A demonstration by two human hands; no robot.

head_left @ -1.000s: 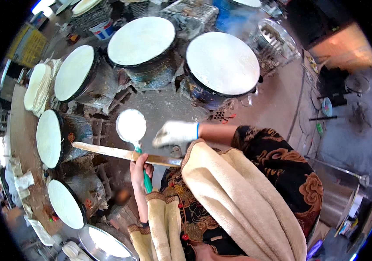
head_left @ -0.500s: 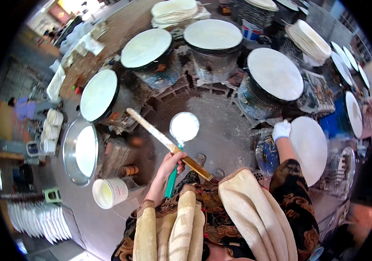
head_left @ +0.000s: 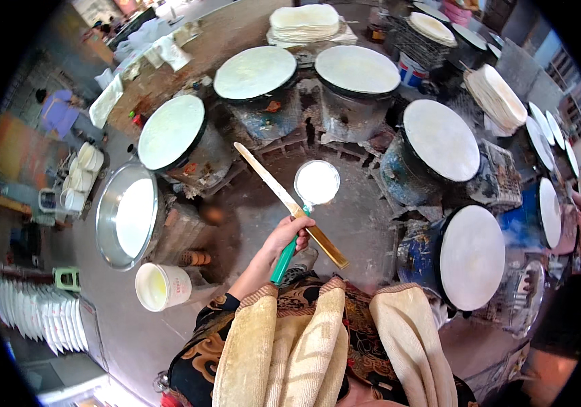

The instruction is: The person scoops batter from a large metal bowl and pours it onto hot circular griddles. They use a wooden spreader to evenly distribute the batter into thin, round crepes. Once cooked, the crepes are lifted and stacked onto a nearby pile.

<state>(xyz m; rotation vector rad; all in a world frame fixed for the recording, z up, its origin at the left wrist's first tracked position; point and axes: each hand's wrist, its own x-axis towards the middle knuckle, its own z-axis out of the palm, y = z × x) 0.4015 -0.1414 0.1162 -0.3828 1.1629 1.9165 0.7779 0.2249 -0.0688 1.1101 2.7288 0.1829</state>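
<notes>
My left hand [head_left: 290,237] is closed round two crossed tools. One is a ladle [head_left: 316,182] with a green handle and a round bowl full of white liquid. The other is a long flat wooden stick [head_left: 267,178], coated white along its far part. Both are held above the floor in front of me. To my right stands a round griddle [head_left: 472,258] covered by a pale disc. Beside the hanging towel, a scrap of white [head_left: 438,313] may be my gloved right hand; its fingers are hidden.
Several more round griddles [head_left: 255,73] on drum stoves [head_left: 351,117] curve round me. At left stand a steel basin [head_left: 108,234] of white liquid and a white bucket [head_left: 179,285]. Stacked flatbreads [head_left: 304,24] lie at the back. Beige towels [head_left: 409,332] hang over my front. A person [head_left: 60,114] is far left.
My gloved right hand has left the edge of the right griddle and drawn back towards my body. The left hand, with ladle and stick, has shifted right in the view and slightly away from me.
</notes>
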